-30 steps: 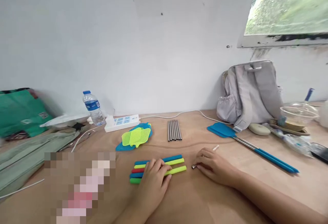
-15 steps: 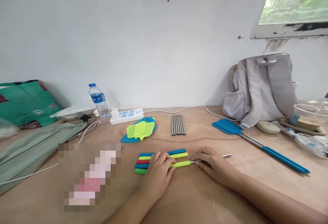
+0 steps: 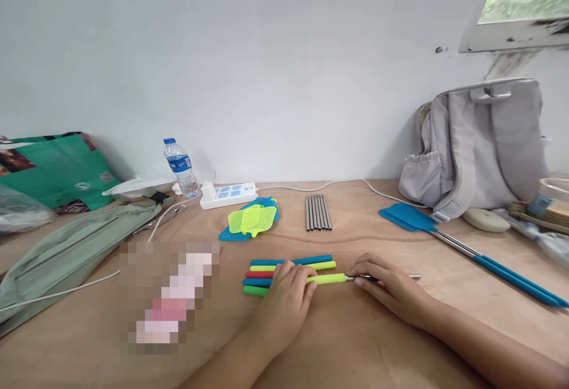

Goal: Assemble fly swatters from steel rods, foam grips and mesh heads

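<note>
Fingers of the left hand [image 3: 290, 295], in the head view, curl over one yellow tube [image 3: 331, 279], pinching it against the thumb; the tube pokes out to the right of that hand, and its other end is hidden beneath it. The right hand [image 3: 384, 285] pinches one metal rod [image 3: 414, 277] between thumb and fingers; the rod's left end comes out of this hand and meets the tube's end, though how far it goes in cannot be told.

Five more tubes lie side by side under and just beyond the left hand: two blue tubes [image 3: 317, 258], a second yellow tube [image 3: 328, 265], one red tube [image 3: 260, 274] and one green tube [image 3: 254, 290].

Well beyond both hands, between them, lies a row of loose rods [image 3: 318, 213], at least six, packed too closely for a sure count. Beyond the left hand and a little left, two yellow swatter heads [image 3: 251, 220] overlap on blue heads [image 3: 231, 233], number unclear. Beyond the right hand, to its right, two blue swatters [image 3: 409, 217] lie on the counter [image 3: 355, 341].
</note>
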`<state>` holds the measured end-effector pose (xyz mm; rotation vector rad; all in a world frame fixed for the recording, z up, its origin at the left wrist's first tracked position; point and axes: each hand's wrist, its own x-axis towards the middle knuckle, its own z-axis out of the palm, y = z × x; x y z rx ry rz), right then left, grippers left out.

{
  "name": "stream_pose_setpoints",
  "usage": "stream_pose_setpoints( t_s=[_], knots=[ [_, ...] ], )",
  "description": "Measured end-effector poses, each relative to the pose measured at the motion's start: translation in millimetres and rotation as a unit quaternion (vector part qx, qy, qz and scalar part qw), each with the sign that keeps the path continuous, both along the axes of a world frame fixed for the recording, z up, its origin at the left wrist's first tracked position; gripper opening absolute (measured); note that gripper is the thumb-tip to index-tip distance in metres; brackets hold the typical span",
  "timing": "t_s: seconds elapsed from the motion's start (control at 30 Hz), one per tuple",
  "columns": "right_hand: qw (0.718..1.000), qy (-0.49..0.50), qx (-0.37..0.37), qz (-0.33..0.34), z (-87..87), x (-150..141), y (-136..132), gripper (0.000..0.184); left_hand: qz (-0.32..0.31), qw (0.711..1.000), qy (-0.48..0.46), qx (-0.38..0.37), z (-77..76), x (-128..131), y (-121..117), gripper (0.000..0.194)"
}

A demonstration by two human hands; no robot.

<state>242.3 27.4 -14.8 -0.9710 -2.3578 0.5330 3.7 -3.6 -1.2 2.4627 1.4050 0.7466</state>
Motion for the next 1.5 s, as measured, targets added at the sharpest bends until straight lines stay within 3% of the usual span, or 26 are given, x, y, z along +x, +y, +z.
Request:
stream_pose_setpoints(
  t_s=[0.4,0.73,0.97,1.17,1.4,1.5],
  knots=[
    [0.996,0.042,0.072,0.022,7.2,3.0,-10.0,0.017,-0.067,0.995,-0.047,-0.060,3.5,-4.6,-3.0,0.017],
    [0.992,0.100,0.080,-0.001,3.5,1.5,-10.7,0.018,-0.070,0.997,-0.024,-0.030,4.6,-7.8,-2.9,0.016],
    [0.992,0.026,0.120,0.017,8.2,0.9,-14.7,0.019,-0.084,0.996,-0.002,-0.021,4.0,-5.5,-1.9,0.016],
    [0.977,-0.101,0.187,-0.018,6.8,-15.0,-33.3,0.048,-0.112,0.993,0.037,-0.009,6.1,7.1,-12.6,0.008],
    [0.983,-0.083,0.162,0.006,6.9,-32.6,-44.8,0.040,-0.120,0.991,0.055,0.017,-0.6,15.2,-20.9,0.009],
    [0.978,-0.109,0.175,-0.028,11.0,-26.9,-34.8,0.029,-0.106,0.993,0.042,0.041,2.1,9.3,-15.7,0.013]
  ],
)
